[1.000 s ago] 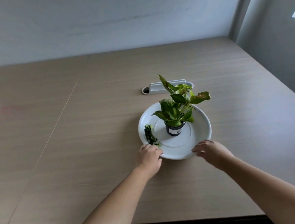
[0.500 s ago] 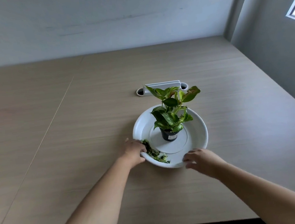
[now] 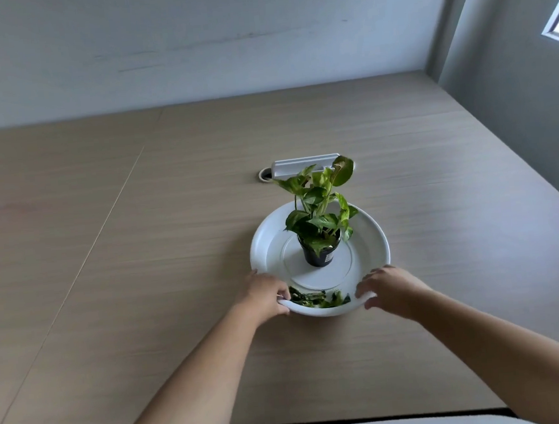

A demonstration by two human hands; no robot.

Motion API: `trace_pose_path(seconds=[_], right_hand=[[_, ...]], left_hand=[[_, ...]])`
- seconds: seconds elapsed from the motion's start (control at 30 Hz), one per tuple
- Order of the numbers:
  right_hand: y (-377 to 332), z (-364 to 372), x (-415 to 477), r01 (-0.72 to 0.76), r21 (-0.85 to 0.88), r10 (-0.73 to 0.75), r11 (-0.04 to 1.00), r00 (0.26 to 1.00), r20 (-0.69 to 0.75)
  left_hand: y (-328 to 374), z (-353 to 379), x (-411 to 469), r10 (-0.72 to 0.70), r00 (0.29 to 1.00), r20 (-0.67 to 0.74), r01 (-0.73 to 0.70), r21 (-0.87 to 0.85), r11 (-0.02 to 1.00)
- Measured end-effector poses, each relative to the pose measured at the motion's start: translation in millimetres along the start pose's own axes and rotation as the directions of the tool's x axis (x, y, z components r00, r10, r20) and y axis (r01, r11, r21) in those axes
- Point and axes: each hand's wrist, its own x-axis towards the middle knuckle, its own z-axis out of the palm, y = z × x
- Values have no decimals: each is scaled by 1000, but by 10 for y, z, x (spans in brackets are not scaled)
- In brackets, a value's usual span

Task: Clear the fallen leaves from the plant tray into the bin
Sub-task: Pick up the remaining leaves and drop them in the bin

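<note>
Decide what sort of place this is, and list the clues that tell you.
Probably an office or meeting room: a large pale wood-grain laminate table with a light grey built-in cable port set into its top, and plain grey painted walls behind it.

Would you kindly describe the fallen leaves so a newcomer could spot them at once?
On the table sits a round white tray with a potted plant at its centre. The fallen leaves lie flat inside its near rim, between the left hand and right hand, unlike the plant's upright foliage.
</note>
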Motion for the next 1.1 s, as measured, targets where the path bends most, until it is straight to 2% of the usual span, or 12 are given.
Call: trace_pose_path(seconds=[0.1, 0.23, 0.33, 0.47, 0.6, 0.73, 0.83, 0.9, 0.97, 1.0, 1.03, 1.1], right_hand=[[192, -89, -22, -1, -67, 1, 998, 1000, 5], [15, -188, 67, -64, 149, 72, 987, 996, -53], [-201, -237, 237, -33, 238, 47, 971, 997, -54], [-369, -119, 436, -100, 181, 91, 978, 994, 60], [-387, 21, 520, -143, 96, 134, 985, 987, 91], [-365, 110, 589, -156, 193, 143, 969, 986, 82], [-323, 137, 602, -169, 243, 153, 955, 985, 83], [-278, 106, 592, -205, 349, 196, 914, 979, 61], [-202, 23, 575, -267, 574, 293, 774, 955, 49], [-158, -26, 549, -294, 714, 341, 636, 937, 82], [-119, -76, 512, -302, 839, 360, 453, 923, 138], [-43, -143, 412, -267, 958, 332, 102, 917, 220]], left_hand=[[118, 43, -3, 18, 1000, 25, -17, -44, 999], [192, -201, 108, 40, 987, 155, -24, -101, 995], [308, -279, 179, 38, 996, 83, -35, -42, 999], [418, -98, 223, 27, 995, 94, -26, -4, 1000], [420, -4, 269, 15, 998, 54, -10, -82, 997], [386, 67, 296, 3, 1000, 16, 0, -168, 986], [306, 78, 300, -76, 997, -27, 62, -344, 937], [235, 38, 285, -157, 987, -40, 114, -518, 848], [158, -22, 253, -233, 973, 9, 163, -740, 652], [121, -51, 224, -245, 968, 60, 181, -844, 504], [86, -78, 193, -239, 965, 111, 191, -920, 343], [18, -110, 136, -223, 958, 180, 202, -976, 77]])
